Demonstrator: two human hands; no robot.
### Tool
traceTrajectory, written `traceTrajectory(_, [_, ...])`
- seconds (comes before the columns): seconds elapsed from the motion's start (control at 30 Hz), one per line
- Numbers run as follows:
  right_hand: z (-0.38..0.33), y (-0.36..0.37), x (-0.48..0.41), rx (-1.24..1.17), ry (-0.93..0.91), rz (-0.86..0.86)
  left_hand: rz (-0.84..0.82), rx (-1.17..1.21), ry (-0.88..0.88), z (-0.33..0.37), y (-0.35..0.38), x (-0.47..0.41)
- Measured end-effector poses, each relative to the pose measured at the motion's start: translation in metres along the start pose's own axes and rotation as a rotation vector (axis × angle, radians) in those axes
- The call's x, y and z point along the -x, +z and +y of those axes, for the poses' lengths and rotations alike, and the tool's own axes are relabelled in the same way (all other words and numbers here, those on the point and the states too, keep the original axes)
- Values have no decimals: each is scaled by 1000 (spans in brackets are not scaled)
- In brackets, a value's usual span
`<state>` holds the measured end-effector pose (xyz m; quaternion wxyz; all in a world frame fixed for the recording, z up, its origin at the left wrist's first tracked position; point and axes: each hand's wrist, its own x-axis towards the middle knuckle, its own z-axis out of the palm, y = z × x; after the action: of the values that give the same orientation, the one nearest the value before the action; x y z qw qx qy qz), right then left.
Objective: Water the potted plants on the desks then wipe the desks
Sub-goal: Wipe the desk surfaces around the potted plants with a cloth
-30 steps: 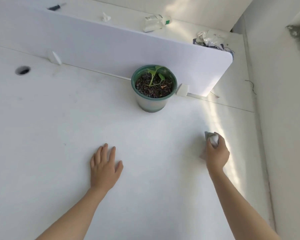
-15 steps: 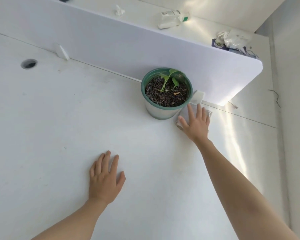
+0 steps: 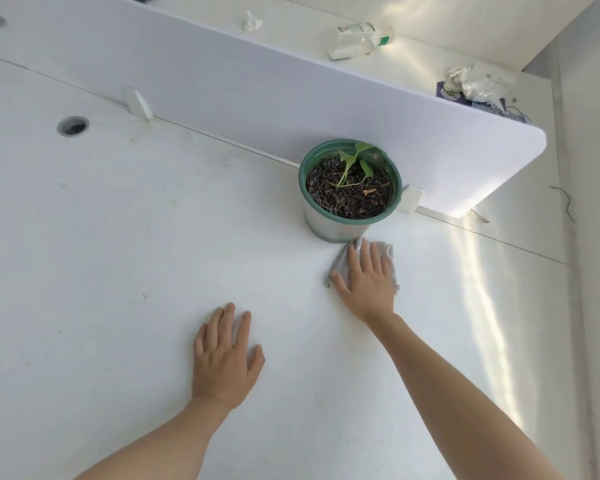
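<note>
The right hand (image 3: 368,282) lay flat, fingers spread, pressing a grey cloth (image 3: 340,263) on the desk (image 3: 118,254), just in front of the potted plant (image 3: 350,188). The left hand (image 3: 224,358) rested palm-down, fingers spread, holding nothing.

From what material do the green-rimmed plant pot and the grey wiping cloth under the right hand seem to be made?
Green-rimmed plant pot: likely plastic; its smooth pale wall has a slight sheen and the rim is thin and moulded. Grey wiping cloth: soft woven fabric, matte; it creases and folds under the right hand.
</note>
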<state>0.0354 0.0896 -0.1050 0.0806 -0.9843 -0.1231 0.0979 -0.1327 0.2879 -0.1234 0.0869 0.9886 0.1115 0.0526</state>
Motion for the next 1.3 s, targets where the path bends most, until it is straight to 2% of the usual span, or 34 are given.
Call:
traceTrajectory(0.1, [-20,8,24,23,-275,105,-11,12,-3,0,-1,-1])
traceTrajectory(0.17, [-27,11,31,-83,-424,203,-14,16,-4,1,-3,-1])
traceTrajectory(0.27, [-35,1,23,-243,-489,370,-11,21,-5,1,-3,0])
traceTrajectory(0.4, [-77,-30,-28,-205,-567,559,4,4,9,0,0,-1])
traceTrajectory(0.47, [-105,-34,-62,-77,-541,522,-1,0,13,-1,1,0])
traceTrajectory(0.57, [-139,-29,-100,228,-290,159,5,-8,17,-1,2,1])
traceTrajectory(0.63, [-145,-16,-116,198,-136,-25,2,-5,16,0,2,1])
traceTrajectory(0.67, [-149,-15,-120,94,-74,-125,1,-9,14,0,2,0])
traceTrajectory(0.7, [-153,-11,-122,27,-73,-154,-2,-18,13,0,2,0])
traceTrajectory(0.83, [-157,1,-103,64,-362,-185,-7,-43,23,-2,4,-1])
traceTrajectory(0.97, [-126,6,-54,72,-681,-160,2,-32,17,-2,2,0])
traceTrajectory(1.07, [-82,14,-17,151,-789,-77,-3,-26,14,-2,0,-1])
traceTrajectory(1.2, [-22,11,9,104,-721,19,-16,-10,9,-2,0,0])
traceTrajectory(1.23, [-7,7,12,50,-622,65,-16,-5,7,-1,0,0])
traceTrajectory(1.3, [19,-8,17,-191,-305,200,-16,4,0,-2,0,0])
